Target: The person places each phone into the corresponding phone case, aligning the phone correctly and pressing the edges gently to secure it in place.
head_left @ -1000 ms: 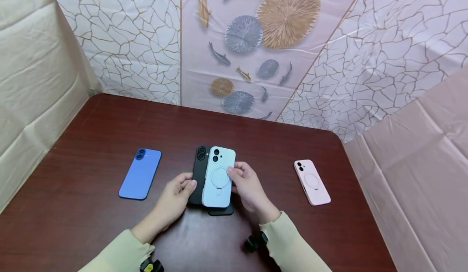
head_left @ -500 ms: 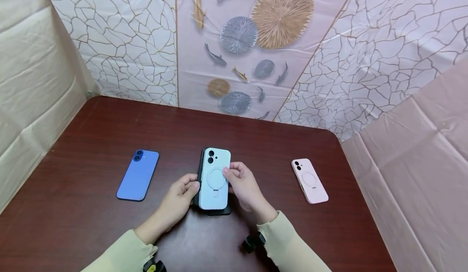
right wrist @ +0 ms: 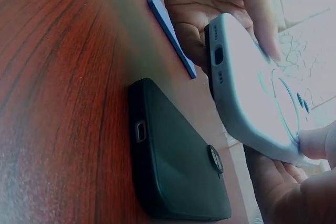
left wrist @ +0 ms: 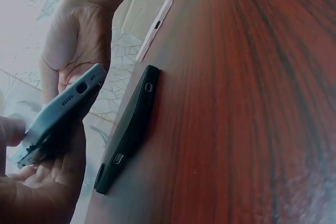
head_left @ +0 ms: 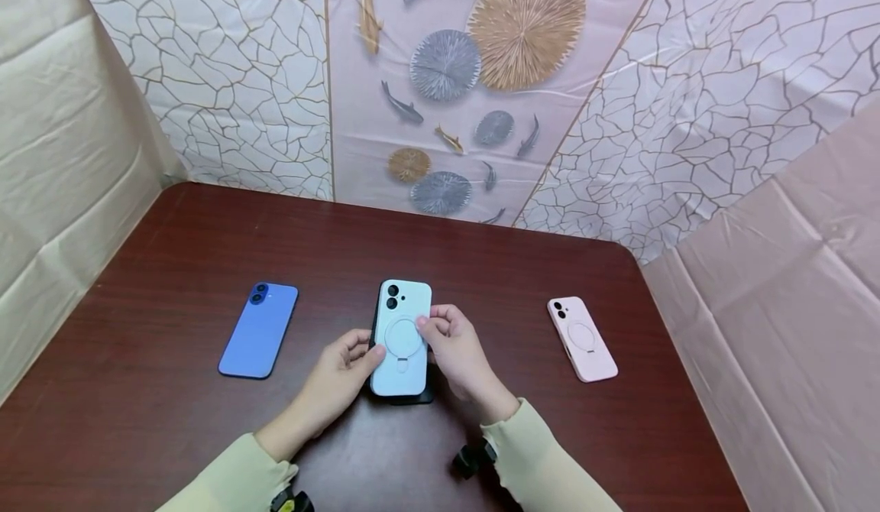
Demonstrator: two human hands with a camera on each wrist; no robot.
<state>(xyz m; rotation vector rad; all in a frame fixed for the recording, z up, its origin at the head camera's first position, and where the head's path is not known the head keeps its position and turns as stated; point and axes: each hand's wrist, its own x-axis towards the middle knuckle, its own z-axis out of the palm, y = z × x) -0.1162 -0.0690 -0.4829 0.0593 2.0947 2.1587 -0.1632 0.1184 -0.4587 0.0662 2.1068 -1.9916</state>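
In the head view you hold the light blue case (head_left: 401, 340) near the centre, above the table (head_left: 481, 244), its camera cut-outs towards eleven o'clock; a black phone (head_left: 374, 328) lies under it, only a dark strip showing along the nine o'clock edge; your left hand (head_left: 335, 371) grips from eight o'clock, thumb on the rim; your right hand (head_left: 459, 351) pinches from three o'clock, thumb on the face; beneath, at six o'clock, the end of a black case (head_left: 415, 400) peeks out; a blue phone (head_left: 258, 332) lies at nine o'clock and a pink case (head_left: 583, 340) at three, both well apart from your hands; a wall cloth (head_left: 454, 61) with fish and discs hangs at twelve. In the left wrist view your left thumb and fingers pinch the light blue case and black phone together, lifted off the table; the black case rests at four o'clock from them, the pink case between one and two; you cannot tell here whether the two are fully joined. In the right wrist view your right hand pinches the case from five o'clock, thumb on top, fingers underneath; the black case lies between seven and eight, the blue phone at ten.
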